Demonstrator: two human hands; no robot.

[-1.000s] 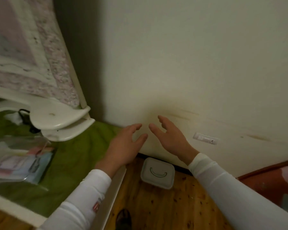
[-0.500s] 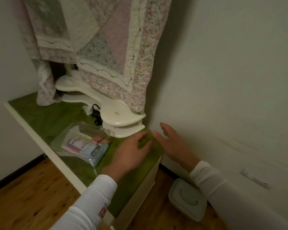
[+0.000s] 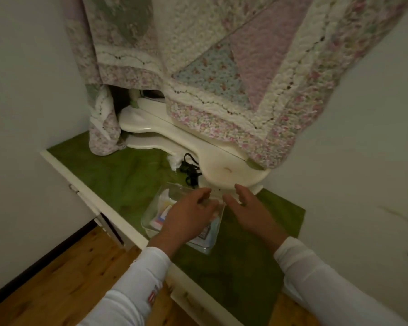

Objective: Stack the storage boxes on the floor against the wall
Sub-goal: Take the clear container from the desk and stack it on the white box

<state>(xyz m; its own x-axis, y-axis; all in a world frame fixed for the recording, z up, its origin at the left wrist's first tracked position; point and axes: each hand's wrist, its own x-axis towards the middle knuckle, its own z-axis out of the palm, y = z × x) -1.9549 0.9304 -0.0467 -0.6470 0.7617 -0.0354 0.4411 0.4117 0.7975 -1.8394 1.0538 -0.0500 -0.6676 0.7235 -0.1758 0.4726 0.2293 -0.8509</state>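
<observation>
A clear plastic storage box (image 3: 156, 208) with packets and papers inside lies on the green cloth of a low cabinet. My left hand (image 3: 189, 217) hovers over the box's top with fingers spread, hiding most of its lid. My right hand (image 3: 250, 212) is open just to the right of the box, above the cloth, holding nothing. The white-lidded box seen earlier on the floor is out of view.
A cream wooden stand (image 3: 222, 165) draped with a patchwork quilt (image 3: 222, 67) rises right behind the box. A black cord (image 3: 191, 172) and a white scrap lie at its base. The green cloth (image 3: 118, 175) covers the white cabinet. Walls close both sides; wooden floor (image 3: 57, 278) is lower left.
My view swung left from the floor box by the wall up to the cabinet. Both hands moved left with it; the left hand now sits over the clear box.
</observation>
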